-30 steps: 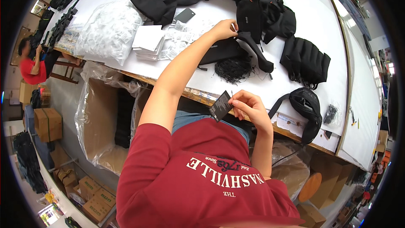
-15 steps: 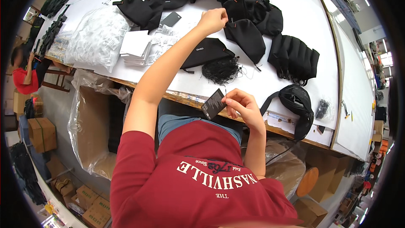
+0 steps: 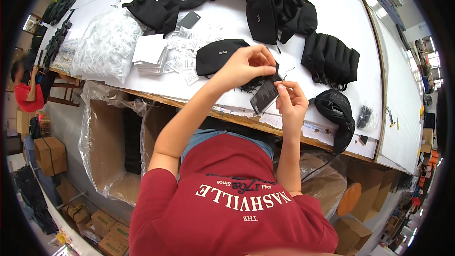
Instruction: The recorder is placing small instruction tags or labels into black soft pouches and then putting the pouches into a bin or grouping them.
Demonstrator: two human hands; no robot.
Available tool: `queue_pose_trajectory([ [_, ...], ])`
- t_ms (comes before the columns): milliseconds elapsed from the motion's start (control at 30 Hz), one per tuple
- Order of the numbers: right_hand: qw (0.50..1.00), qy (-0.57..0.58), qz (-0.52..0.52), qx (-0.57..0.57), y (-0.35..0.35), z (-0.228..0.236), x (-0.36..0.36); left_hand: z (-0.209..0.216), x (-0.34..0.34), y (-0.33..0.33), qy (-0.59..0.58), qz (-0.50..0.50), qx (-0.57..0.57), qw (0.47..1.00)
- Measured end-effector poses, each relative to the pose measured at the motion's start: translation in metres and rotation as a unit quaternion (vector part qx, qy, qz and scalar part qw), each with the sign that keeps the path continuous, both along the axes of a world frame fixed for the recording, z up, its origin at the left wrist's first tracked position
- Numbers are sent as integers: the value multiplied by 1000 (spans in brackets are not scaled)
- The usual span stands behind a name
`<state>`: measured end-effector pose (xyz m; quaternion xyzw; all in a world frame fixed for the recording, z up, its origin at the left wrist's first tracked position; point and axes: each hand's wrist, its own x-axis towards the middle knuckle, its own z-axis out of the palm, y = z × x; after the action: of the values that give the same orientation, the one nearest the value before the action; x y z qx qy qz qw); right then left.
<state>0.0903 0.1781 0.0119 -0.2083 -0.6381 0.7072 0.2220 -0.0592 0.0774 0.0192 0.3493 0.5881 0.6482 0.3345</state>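
Observation:
Over the table's front edge, my left hand is closed in a pinch at the upper end of a black hang tag. Close beside it, the fingertips of my right hand are pinched on a thin dark string, whose loose end sticks up above them. The tag hangs tilted between the two hands. Behind my left hand lies a flat black pouch. Partly covered by that hand and the tag is a tangled bunch of black strings.
A heap of black pouches lies farther back. At left are a plastic bag of white labels, loose labels and stacked white cards. Ribbed black pouches and a black mesh bag lie right. Below stands a plastic-lined carton.
My left hand has come back from the pouch heap to the tag. My right hand has moved slightly right and up. The near pouch has shifted left, and another pouch has swung upright against the heap.

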Motion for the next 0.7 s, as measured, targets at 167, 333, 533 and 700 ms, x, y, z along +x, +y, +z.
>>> queue_pose_trajectory([
  [167,999,1,-18,40,-4,-10,1,-17,26,-5,-86,43,3,995],
  [333,987,-91,34,126,-3,4,11,-19,30,-20,-62,107,19,992],
  [533,963,-116,6,242,-7,13,15,-12,37,-22,-152,79,30,985],
  [700,957,-137,-4,255,-7,6,12,-11,42,-19,-110,40,-20,993],
])
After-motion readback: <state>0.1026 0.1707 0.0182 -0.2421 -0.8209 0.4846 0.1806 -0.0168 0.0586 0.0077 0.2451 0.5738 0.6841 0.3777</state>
